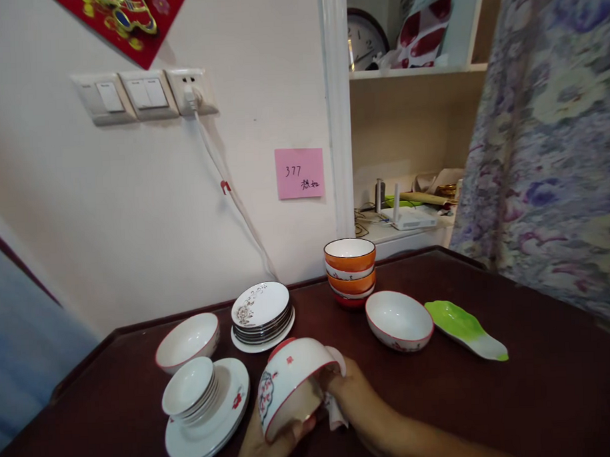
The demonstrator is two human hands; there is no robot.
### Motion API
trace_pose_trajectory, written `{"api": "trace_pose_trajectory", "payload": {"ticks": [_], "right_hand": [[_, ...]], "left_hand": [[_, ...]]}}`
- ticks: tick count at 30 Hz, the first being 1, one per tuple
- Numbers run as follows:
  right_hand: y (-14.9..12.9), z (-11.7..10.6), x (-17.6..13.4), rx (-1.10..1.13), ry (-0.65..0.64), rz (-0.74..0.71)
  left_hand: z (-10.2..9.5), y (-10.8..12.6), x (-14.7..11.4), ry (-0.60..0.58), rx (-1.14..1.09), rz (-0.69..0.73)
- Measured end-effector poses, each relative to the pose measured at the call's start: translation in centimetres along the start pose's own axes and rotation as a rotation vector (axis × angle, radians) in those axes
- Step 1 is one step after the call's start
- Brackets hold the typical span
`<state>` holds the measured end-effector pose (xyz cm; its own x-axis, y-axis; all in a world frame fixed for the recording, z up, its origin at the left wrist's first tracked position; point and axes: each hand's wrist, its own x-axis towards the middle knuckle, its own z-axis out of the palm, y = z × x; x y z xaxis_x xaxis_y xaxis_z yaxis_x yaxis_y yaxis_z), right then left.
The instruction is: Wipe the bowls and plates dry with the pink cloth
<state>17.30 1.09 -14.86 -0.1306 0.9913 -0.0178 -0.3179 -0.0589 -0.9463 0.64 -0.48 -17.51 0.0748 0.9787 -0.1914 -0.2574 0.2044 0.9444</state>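
A white bowl (295, 375) with a red rim, a red foot and a painted blossom pattern is tilted on its side above the table, its opening facing down toward me. My left hand (275, 443) grips it from below, fingers at the rim. On the opposite side my right hand (345, 390) presses a pale cloth (336, 414) around the bowl's edge; part of its fingers is hidden inside. Just left of the bowl, a stack of small white dishes (189, 387) sits on white plates (226, 418) with red flowers.
Along the wall stand a white bowl (189, 342), a stack of patterned plates (261, 304) and stacked orange and white bowls (350, 261). A shallow white bowl (399, 320) and a green leaf-shaped dish (461, 326) lie to the right on the dark table (530, 380). A cable (234, 201) hangs behind.
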Motion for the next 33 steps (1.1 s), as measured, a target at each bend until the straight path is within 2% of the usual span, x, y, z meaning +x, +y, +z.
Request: {"api": "trace_pose_trajectory", "payload": {"ticks": [2,4,7,9,11,13,17,19,23,25,27,30,33], "right_hand": [[-0.4,-0.4,0.5,-0.012,0.050,-0.013],[-1.2,-1.0,1.0,-0.074,0.140,-0.090],[-2.7,-1.8,1.1,-0.245,0.204,-0.364],[-3.3,-1.9,0.7,-0.347,0.167,-0.507],[-3.4,-1.6,0.2,-0.400,0.118,-0.550],[-2.8,-1.0,-0.1,-0.375,0.115,-0.500],[-0.4,0.1,0.1,-0.159,0.087,-0.106],[0.3,0.2,0.3,-0.087,0.048,0.005],[-0.3,-0.6,1.1,-0.097,0.136,0.010],[-1.2,-1.2,1.5,-0.155,0.211,-0.068],[-1.8,-1.8,1.6,-0.227,0.249,-0.208],[-2.0,-1.9,1.4,-0.302,0.221,-0.334],[-1.4,-1.3,0.9,-0.237,0.173,-0.277]], "left_hand": [[0.2,0.1,0.1,-0.027,0.043,0.047],[0.7,0.4,0.1,-0.007,0.068,0.125],[1.6,1.1,-0.2,0.015,0.087,0.198],[1.8,1.6,-0.4,-0.008,0.138,0.167],[1.7,1.8,-0.6,-0.006,0.109,0.076],[1.5,2.0,-0.7,0.007,-0.009,-0.019],[1.2,2.2,-1.1,-0.003,-0.168,-0.065],[1.3,2.3,-1.3,-0.026,-0.191,-0.066],[1.8,2.7,-1.4,-0.078,-0.101,-0.049],[2.1,2.7,-1.3,-0.049,-0.029,-0.007],[2.3,2.7,-1.3,-0.004,0.010,0.023],[2.4,2.5,-1.1,0.022,-0.033,-0.001],[2.1,2.4,-1.1,0.005,-0.147,-0.053]]}}
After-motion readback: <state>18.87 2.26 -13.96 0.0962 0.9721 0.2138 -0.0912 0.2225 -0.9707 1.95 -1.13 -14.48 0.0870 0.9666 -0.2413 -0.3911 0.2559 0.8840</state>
